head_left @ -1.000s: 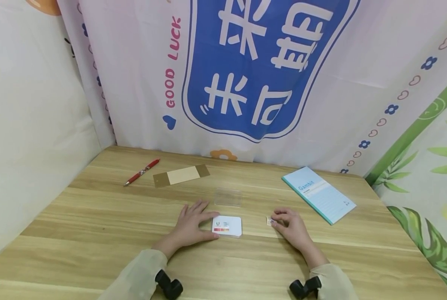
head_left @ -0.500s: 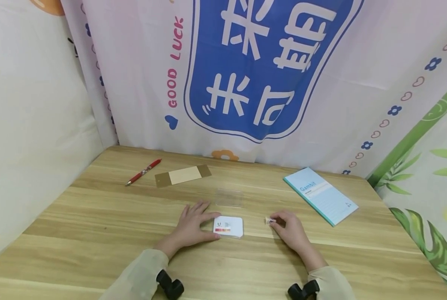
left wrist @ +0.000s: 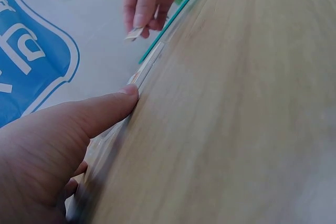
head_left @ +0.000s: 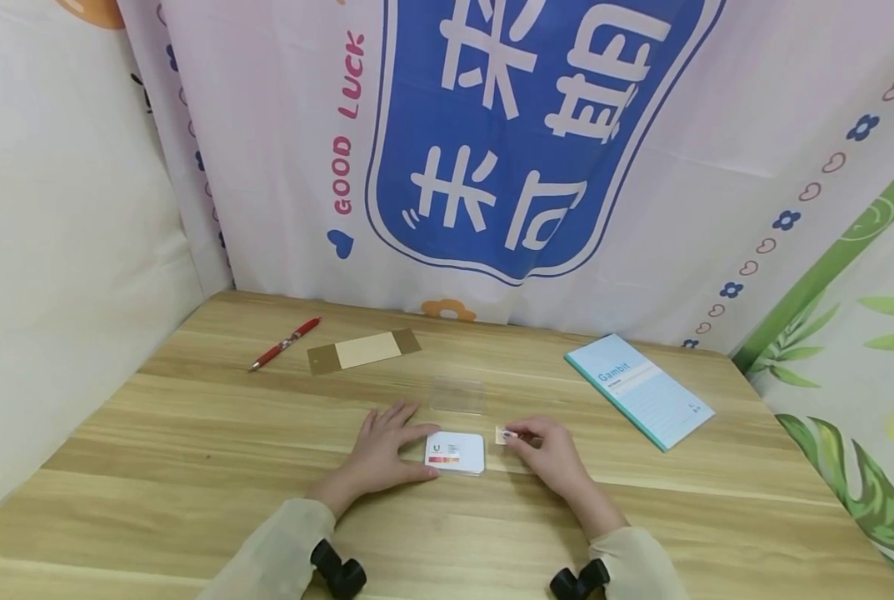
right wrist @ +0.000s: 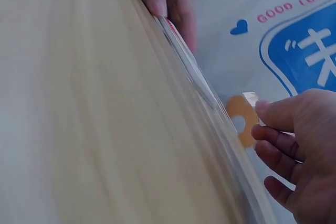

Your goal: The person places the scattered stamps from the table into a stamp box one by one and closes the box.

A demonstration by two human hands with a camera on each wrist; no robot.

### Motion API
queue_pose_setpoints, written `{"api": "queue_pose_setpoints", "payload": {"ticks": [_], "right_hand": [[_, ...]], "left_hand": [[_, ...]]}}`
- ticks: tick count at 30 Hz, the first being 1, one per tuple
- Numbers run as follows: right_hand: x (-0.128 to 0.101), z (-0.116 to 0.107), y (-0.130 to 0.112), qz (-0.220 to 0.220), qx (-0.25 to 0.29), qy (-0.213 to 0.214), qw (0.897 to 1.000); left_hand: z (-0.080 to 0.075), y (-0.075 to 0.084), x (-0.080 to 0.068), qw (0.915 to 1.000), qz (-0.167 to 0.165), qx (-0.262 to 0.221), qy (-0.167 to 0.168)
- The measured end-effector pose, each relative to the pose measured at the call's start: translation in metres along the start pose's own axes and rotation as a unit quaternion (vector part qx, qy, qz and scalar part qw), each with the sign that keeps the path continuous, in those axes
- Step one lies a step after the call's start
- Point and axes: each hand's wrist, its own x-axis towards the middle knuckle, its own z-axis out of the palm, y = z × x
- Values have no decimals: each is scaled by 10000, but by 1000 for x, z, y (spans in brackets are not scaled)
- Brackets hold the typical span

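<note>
A person's left hand (head_left: 382,450) grips a white card (head_left: 471,454) lying flat on a wooden table (head_left: 447,533), thumb on the near edge and forefinger on the far, the other fingers spread to its 10 o'clock. The right hand (head_left: 555,458) pinches a small paper slip (head_left: 500,436) between thumb and fingertips, raised above the wood just off the card, between its 2 and 3 o'clock. From the card, a clear plastic piece (head_left: 457,395) lies near at 12 o'clock, a brown strip (head_left: 365,350) between 10 and 11, a red pen (head_left: 285,345) at 10, and a blue notebook (head_left: 639,392) well apart between 2 and 3.
</note>
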Motion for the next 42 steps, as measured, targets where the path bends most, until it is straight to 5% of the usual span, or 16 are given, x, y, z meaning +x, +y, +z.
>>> {"api": "queue_pose_setpoints", "payload": {"ticks": [13, 42], "right_hand": [[-2, 30, -16, -457, -110, -464, 9978], [-3, 34, -17, -410, -488, -584, 9963]], "left_hand": [[2, -2, 2, 9998, 14, 175, 46], [0, 0, 1, 9998, 8, 187, 10]]}}
